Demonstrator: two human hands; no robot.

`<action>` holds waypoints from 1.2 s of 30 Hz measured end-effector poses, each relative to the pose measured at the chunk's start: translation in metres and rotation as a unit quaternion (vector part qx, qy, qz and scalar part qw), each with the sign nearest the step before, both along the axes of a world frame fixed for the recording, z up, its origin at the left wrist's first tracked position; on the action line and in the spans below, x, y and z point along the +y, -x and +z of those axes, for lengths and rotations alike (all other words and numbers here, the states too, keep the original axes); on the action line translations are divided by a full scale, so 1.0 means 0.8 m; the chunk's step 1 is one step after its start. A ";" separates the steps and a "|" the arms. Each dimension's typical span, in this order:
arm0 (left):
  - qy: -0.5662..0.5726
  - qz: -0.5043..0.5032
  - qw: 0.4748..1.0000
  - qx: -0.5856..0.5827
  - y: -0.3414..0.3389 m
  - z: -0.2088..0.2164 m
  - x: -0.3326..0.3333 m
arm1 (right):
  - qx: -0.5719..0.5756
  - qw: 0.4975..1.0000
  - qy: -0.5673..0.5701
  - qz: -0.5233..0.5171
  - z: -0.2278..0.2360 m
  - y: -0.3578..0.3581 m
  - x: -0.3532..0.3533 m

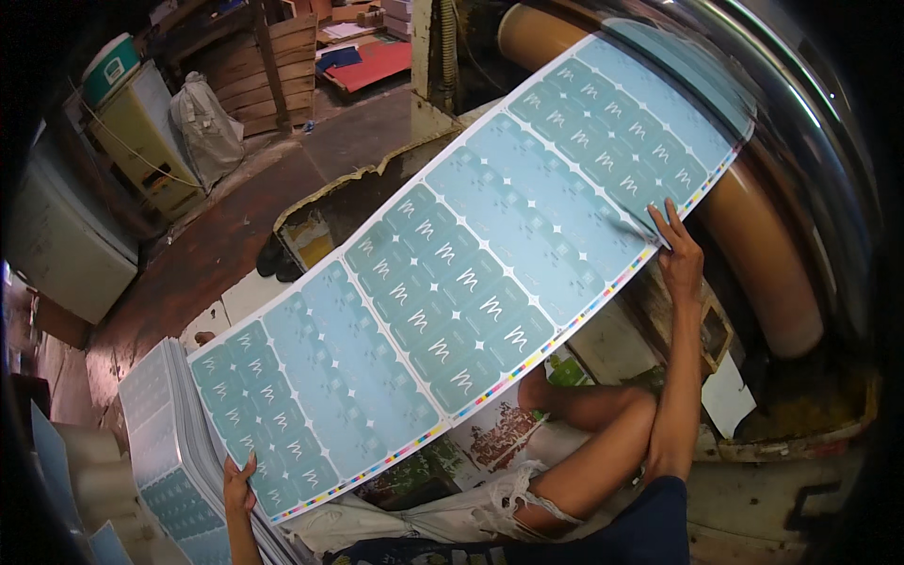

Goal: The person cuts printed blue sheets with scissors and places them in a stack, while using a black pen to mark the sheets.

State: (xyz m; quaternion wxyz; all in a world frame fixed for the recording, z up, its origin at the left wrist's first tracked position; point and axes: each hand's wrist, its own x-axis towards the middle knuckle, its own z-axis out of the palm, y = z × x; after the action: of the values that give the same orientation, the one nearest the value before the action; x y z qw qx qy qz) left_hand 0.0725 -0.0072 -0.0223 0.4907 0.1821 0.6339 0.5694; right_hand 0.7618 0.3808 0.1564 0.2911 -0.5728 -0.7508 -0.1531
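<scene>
Smooth printed paper, banded in teal and pale blue, stretched slantwise from beside a thick paper stack up to a glossy, curved metal cylinder. The left hand gripped its near lower corner. Further up, the right hand laid straight fingers over its edge; whether it pinched I couldn't tell. A dull tan roller bulged behind, and frayed, pale trousers creased below.
</scene>
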 end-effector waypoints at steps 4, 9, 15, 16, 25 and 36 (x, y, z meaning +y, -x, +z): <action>0.008 0.032 0.999 0.036 0.040 -0.020 -0.010 | 0.068 0.996 0.009 0.055 0.002 -0.011 0.008; 0.023 0.048 0.996 0.068 0.059 0.016 -0.019 | 0.055 0.993 0.057 0.084 0.015 -0.006 0.024; 0.032 0.032 0.996 0.082 0.110 -0.027 0.015 | 0.043 0.993 0.058 0.094 0.020 0.004 0.013; 0.029 0.034 0.995 0.087 0.124 -0.046 0.018 | 0.032 0.990 0.114 0.073 0.037 0.034 0.001; -0.039 -0.006 0.993 0.112 0.048 -0.107 0.123 | 0.073 0.968 0.226 0.086 0.054 0.099 -0.010; -0.005 -0.220 0.787 0.576 -0.131 -0.111 0.250 | 0.049 0.943 0.317 0.094 0.042 0.109 -0.009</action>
State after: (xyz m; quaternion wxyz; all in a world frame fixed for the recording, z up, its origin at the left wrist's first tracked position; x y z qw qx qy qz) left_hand 0.1770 0.1932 -0.1113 0.1455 0.6137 0.7384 0.2385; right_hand 0.6745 0.3738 0.1900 0.1438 -0.5690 -0.7959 0.1488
